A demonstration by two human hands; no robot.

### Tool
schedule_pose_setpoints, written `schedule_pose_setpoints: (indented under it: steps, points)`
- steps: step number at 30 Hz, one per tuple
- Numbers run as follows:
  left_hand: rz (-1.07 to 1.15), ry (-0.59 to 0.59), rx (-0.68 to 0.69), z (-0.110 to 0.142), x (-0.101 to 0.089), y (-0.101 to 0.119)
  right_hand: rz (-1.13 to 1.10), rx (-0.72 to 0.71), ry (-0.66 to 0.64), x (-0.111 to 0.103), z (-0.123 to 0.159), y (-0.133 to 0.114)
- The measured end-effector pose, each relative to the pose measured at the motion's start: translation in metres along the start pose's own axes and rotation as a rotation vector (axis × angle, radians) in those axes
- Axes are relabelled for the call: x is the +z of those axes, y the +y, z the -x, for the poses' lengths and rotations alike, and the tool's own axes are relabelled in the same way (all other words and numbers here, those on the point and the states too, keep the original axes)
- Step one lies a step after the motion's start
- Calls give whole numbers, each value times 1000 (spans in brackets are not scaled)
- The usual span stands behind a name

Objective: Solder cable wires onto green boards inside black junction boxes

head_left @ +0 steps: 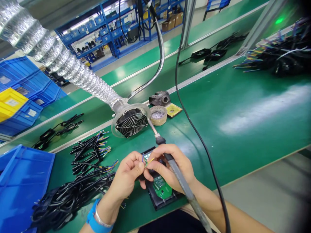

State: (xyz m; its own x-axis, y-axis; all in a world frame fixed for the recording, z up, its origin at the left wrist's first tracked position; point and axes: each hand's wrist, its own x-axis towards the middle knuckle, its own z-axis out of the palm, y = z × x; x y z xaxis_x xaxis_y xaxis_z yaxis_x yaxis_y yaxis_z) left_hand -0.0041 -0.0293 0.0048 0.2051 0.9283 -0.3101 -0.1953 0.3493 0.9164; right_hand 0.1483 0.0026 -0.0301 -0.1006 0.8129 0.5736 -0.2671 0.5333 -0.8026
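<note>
My left hand, with a blue wristband above it, is closed on a cable end whose thin coloured wires fan out between my hands. The soldering iron lies across my right hand, its tip pointing up and away toward the fan. My right thumb and forefinger also reach the wires; whether they pinch one I cannot tell. Below both hands, a black case with a green circuit board rests on the table, partly hidden by my fingers.
Ahead stands a round fan on a silver duct. Beside it are a solder pot, a yellow sponge and an iron holder. Black cables pile up at left near a blue bin. A black cord hangs at right.
</note>
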Motion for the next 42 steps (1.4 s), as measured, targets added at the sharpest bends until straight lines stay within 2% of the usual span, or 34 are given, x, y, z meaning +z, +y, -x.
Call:
schedule_pose_setpoints:
  steps: [3, 8, 10, 12, 14, 16, 17, 19, 21, 23, 25, 27, 32, 36, 42]
  points:
    - [17, 66, 77, -1, 4, 0, 42, 9, 75, 2, 4, 2]
    - [46, 284, 195, -9, 15, -7, 129, -41, 191, 9, 12, 5]
    - [77, 383, 225, -11, 17, -8, 157, -100, 177, 12, 15, 5]
    - [55, 450, 216, -9, 15, -1, 178, -173, 103, 11, 17, 3]
    - [-66, 406, 109, -3, 8, 14, 178, -223, 21, 3, 17, 0]
    - [-284, 245, -53, 2, 1, 33, 159, -210, -6, -12, 15, -1]
    - [-414, 173, -97, 3, -2, 41, 158, -185, -4, -21, 13, -1]
    - [-722, 131, -128, -2, -4, 47, 181, -128, 8, -39, 7, 0]
    - [-1043, 133, -121, -14, -4, 38, 234, -86, -35, -54, -1, 3]
    - [-1282, 145, -68, -26, -2, 21, 292, -59, -131, -64, -8, 5]
    - [-1431, 177, 25, -34, -2, 2, 338, -44, -222, -70, -14, 4]
    - [-1553, 214, 113, -35, -3, -10, 355, -24, -261, -74, -18, 3]
    - [-1723, 257, 248, -33, -5, -11, 390, 98, -253, -78, -19, 5]
    - [-1802, 249, 258, -38, -8, -12, 403, 180, -237, -75, -13, 14]
    - [-1723, 263, 342, -38, -15, -22, 337, 190, -278, -68, -8, 24]
